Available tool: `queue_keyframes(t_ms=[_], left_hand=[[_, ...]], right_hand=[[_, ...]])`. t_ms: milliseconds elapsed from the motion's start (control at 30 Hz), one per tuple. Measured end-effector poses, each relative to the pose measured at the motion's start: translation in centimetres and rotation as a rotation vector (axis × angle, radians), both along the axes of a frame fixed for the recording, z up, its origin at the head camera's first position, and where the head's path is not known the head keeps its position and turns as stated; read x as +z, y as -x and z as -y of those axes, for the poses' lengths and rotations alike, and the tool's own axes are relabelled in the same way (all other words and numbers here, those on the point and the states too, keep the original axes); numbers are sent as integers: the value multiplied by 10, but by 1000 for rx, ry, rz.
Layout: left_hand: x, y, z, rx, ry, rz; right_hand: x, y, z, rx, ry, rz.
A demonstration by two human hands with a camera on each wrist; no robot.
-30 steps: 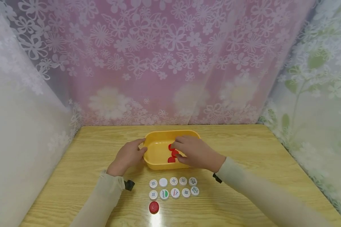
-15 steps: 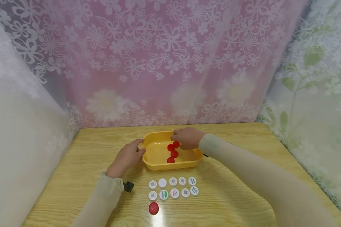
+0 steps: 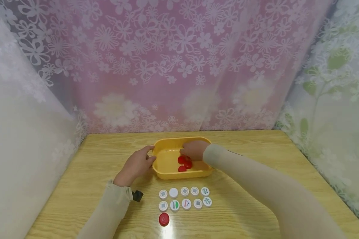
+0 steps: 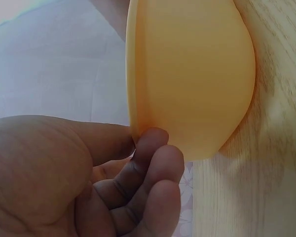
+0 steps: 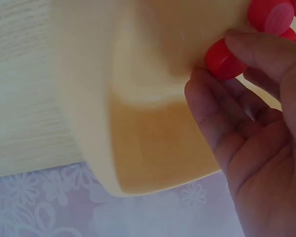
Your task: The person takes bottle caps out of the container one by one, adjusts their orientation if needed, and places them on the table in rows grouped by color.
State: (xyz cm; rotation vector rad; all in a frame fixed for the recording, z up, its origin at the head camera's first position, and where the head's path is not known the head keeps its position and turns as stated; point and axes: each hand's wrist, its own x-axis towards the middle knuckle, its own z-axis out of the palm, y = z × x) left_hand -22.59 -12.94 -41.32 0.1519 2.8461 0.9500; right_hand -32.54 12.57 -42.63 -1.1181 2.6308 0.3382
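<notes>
In the head view, a yellow plastic basin (image 3: 164, 162) sits on the table with several red bottle caps (image 3: 182, 169) inside. My left hand (image 3: 136, 166) pinches its left rim between thumb and fingers; the left wrist view shows the fingertips on the basin wall (image 4: 192, 74). Inside the right half of the basin is my right hand (image 3: 195, 150), which hides part of the caps. The right wrist view shows the thumb and fingers pinching a red bottle cap (image 5: 222, 61), with another red cap (image 5: 271, 16) close by.
In front of the basin, white bottle caps (image 3: 173, 193) lie in two rows on the wooden table (image 3: 245, 205). A lone red cap (image 3: 164, 219) lies below their left end. Flowered curtains (image 3: 179, 99) hang behind and at both sides.
My right hand moved toward the back of the basin, then lower into it, its forearm swinging up. The red caps have shifted closer together. My left hand stays on the rim.
</notes>
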Motion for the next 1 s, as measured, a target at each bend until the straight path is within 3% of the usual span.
queue_keyframes(t_ms=[100,200,333,467,733,867,1000], left_hand=[[0,0,1,3,-1,6],[1,1,1,6,4,9],[4,1,3,7,14,6],[6,3,4,12,11,9],[5,4,4,18,1,16],[3,3,1,25,-10,30],[0,2,0,20,-25,25]], right_hand=[[7,-1,-4,154,-49,-67],[26,-9,-7,152,20,-43],[56,-28,-8,137,204,-18],[70,-61,-7,161,391,-56],[62,-136,-7,226,735,-79],[50,-158,-6,320,832,-137],[41,-170,-7,369,841,-178]])
